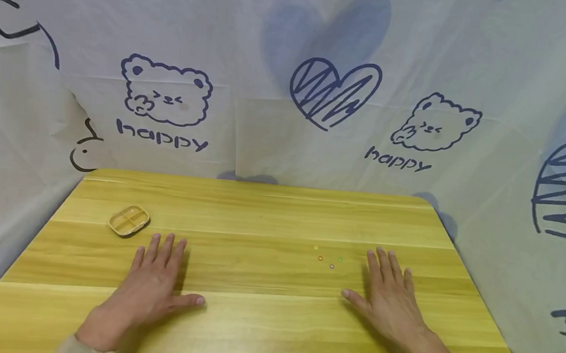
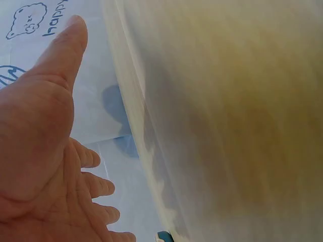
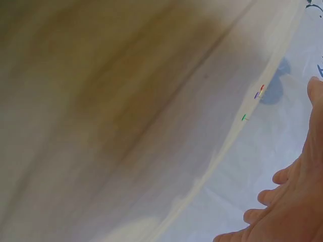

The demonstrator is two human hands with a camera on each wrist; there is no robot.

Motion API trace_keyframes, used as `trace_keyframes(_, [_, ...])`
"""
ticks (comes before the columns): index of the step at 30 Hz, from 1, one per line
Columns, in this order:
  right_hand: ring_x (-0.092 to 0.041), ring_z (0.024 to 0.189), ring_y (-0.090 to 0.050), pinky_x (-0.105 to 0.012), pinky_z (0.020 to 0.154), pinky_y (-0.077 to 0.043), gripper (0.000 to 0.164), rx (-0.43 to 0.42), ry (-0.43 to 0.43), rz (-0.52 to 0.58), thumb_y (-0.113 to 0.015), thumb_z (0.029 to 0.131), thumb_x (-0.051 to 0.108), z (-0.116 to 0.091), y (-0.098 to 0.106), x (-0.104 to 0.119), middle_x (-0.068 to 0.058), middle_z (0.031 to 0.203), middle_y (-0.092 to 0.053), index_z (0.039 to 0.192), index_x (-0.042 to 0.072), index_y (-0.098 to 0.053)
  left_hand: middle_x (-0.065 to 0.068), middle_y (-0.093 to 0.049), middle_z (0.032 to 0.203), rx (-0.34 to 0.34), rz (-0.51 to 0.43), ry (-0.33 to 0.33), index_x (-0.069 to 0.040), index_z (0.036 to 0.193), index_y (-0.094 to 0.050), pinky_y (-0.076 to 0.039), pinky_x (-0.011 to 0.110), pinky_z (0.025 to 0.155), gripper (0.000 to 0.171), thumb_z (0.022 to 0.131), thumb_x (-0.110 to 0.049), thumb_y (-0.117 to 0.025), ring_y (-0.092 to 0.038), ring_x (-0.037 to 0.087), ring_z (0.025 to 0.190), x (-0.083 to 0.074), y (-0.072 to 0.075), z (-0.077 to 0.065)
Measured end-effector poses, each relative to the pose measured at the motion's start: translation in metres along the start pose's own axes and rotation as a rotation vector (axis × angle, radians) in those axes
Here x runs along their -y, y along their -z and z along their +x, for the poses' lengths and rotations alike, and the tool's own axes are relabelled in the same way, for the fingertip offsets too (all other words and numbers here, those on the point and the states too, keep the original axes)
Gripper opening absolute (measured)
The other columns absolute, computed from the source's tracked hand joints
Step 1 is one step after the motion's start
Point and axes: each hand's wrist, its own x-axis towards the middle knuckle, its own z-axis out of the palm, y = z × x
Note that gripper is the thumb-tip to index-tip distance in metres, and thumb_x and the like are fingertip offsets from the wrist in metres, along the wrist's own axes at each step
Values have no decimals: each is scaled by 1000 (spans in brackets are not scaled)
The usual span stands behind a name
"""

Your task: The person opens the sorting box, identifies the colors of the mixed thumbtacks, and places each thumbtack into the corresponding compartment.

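Observation:
My left hand (image 1: pixel 152 280) is spread palm down over the left part of the table, fingers straight, thumb out to the right, nothing held. Beyond its fingertips lies a small four-compartment box (image 1: pixel 129 221). On the right, my right hand (image 1: pixel 390 298) is likewise spread with straight fingers and holds nothing. Several tiny coloured rings lie just left of its fingertips: a yellow ring (image 1: pixel 315 248), a red ring (image 1: pixel 320 258), a green ring (image 1: pixel 340 259) and a purple ring (image 1: pixel 332 266). In the right wrist view the green ring (image 3: pixel 244 117) shows near the table's far edge.
The wooden table (image 1: pixel 260 213) has rounded far corners. White sheeting (image 1: pixel 247 124) with drawn bears, hearts and the word "happy" hangs behind it and along both sides.

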Motion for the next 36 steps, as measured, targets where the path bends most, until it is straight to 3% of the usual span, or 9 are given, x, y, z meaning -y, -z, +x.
trace_keyframes(4, [-44,138,-23,-66,104,-26,94,-63,42,40,-49,88,68,5,0,4,-25,152,-28,150,1,-25,34,-16,154,-10,5,16,2,151,-15,-11,74,105,118,75,-78,-57,-2,52,140,9,4,4])
trace_keyframes(9, [-42,124,-40,-59,96,-40,82,-92,59,122,-56,90,58,15,5,15,-26,138,-44,141,-4,-38,37,-15,153,-25,-29,74,3,151,-16,-8,77,101,111,79,-69,-61,-3,56,138,26,12,14])
trace_keyframes(17, [-28,106,-54,-47,82,-51,63,19,-8,209,-57,91,55,29,14,43,-12,114,-58,124,1,-55,46,-13,145,-73,-126,232,13,144,-17,-11,81,94,102,82,-48,-71,-5,66,130,77,34,37])
trace_keyframes(23, [-22,98,-57,-41,81,-51,48,111,-24,238,-61,91,48,32,14,58,-7,106,-61,114,6,-60,52,-11,139,24,-193,368,20,142,-3,-21,77,95,108,86,-48,-65,-14,70,120,109,40,52])
trace_keyframes(26, [-19,94,-56,-39,79,-51,43,139,-33,236,-63,91,45,32,12,63,-4,102,-61,110,7,-61,52,-15,135,54,-234,422,20,142,-1,-28,73,91,106,88,-45,-65,-21,68,113,115,37,54])
trace_keyframes(30, [-15,81,-52,-36,70,-47,35,171,-43,239,-63,91,43,31,10,66,1,92,-57,104,10,-61,52,-23,127,28,-251,460,21,139,-7,-34,70,84,99,87,-39,-66,-27,65,106,116,35,54])
trace_keyframes(36, [-13,71,-47,-34,64,-44,31,229,-54,255,-64,91,40,27,7,64,3,85,-53,100,11,-62,52,-28,121,-17,-226,443,27,132,-19,-32,69,86,86,87,-32,-64,-29,66,103,116,31,57])
